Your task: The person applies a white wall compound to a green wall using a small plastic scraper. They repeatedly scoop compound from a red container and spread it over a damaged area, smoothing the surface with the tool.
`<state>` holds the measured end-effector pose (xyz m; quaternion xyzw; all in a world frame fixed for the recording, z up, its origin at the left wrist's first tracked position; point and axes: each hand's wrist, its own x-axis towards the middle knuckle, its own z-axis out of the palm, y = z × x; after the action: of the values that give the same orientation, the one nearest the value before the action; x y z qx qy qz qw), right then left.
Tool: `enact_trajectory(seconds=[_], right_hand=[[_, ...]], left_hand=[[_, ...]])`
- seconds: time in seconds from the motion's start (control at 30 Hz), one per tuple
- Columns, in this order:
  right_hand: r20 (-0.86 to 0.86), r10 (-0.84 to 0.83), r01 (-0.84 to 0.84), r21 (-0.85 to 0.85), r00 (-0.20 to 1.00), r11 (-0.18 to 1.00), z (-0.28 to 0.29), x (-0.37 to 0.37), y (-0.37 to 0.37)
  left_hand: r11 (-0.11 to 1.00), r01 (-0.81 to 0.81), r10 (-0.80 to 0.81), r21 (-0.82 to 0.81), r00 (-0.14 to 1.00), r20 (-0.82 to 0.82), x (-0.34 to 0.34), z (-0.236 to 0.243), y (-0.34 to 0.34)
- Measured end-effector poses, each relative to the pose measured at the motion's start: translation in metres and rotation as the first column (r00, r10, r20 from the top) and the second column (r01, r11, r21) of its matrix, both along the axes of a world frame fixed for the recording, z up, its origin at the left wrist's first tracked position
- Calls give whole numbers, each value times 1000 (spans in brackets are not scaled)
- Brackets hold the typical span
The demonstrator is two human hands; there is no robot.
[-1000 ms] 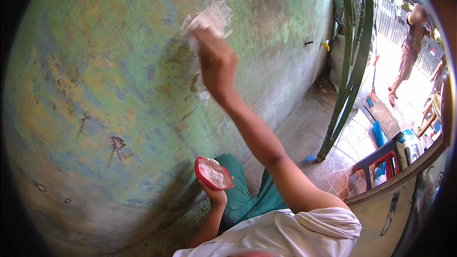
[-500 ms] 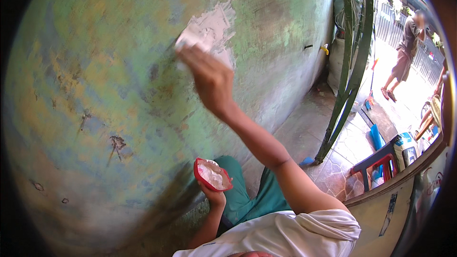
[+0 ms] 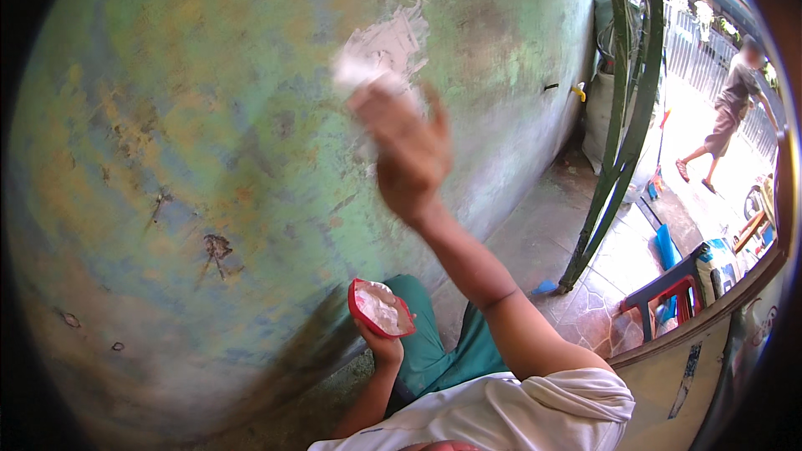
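My right hand (image 3: pixel 409 146) is raised to the patchy green wall (image 3: pixel 276 159), its fingers blurred by motion. It grips a pale flat spreader (image 3: pixel 355 73), also blurred, so the spreader's exact kind cannot be made out. Just beyond the hand, a patch of whitish putty (image 3: pixel 401 40) is smeared on the wall with rough edges. Low down near my knee, my left hand (image 3: pixel 385 348) is closed around the lower side of a red bowl (image 3: pixel 361 320). White putty (image 3: pixel 380 309) lies inside that bowl, which tilts toward the wall.
Dark green metal posts (image 3: pixel 614 146) lean to the right of the wall. A yellow tap (image 3: pixel 579 92) juts out near a pale sack (image 3: pixel 598 117). At the right are a dark blue and red plastic stool (image 3: pixel 660 305) and a wooden-edged panel (image 3: pixel 710 301). Outside, a person (image 3: pixel 735 100) walks.
My right hand has shifted slightly right and down along the wall, with its fingers more spread. The left hand keeps the bowl in nearly the same place. The person outside has moved.
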<state>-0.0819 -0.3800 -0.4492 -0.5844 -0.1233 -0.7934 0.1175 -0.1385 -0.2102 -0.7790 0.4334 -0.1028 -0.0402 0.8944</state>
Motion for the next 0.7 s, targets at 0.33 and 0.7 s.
enact_trajectory(seconds=[0.33, 0.7], right_hand=[[-194, 31, -20, 62, 980, 998, -14, 12, -19], [-162, 95, -101, -26, 982, 995, -9, 27, -5]], left_hand=[[998, 61, -63, -19, 991, -120, 0, -7, 1], [999, 12, -7, 45, 994, -107, 1, -8, 0]])
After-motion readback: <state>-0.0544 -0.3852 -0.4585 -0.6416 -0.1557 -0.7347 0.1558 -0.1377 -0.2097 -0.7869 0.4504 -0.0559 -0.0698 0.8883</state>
